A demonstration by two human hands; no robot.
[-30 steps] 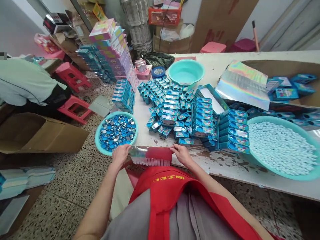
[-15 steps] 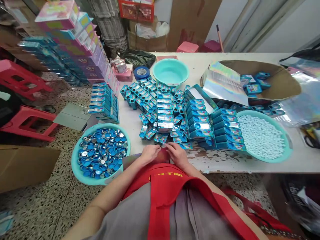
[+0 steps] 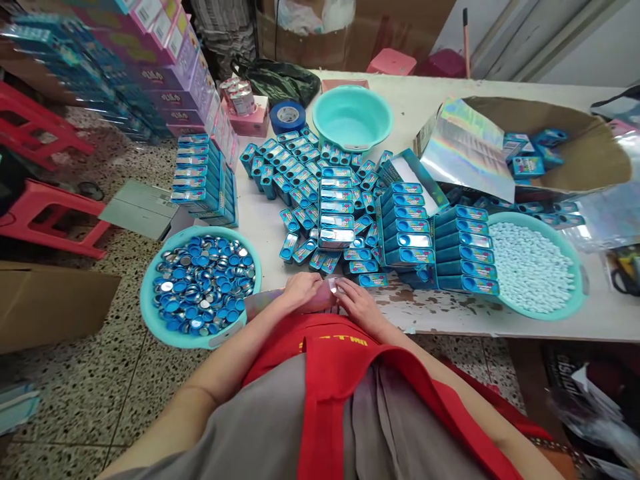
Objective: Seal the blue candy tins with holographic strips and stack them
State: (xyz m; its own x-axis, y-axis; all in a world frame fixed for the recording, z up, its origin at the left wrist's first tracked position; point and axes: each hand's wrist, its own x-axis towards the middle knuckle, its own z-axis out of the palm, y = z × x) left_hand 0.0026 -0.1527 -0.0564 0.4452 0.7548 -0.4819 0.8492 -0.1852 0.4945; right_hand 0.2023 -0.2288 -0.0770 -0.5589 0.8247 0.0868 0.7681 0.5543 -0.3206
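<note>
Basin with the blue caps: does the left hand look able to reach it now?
Probably yes. The basin is near the left hand, with its top open. But this hand holds a shiny strip, so it may need to let go first.

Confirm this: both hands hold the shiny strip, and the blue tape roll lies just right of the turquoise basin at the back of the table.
Wrong side: the blue tape roll lies just left of the turquoise basin at the back of the table, as the head view shows. The left hand and right hand do hold the shiny strip.
</note>
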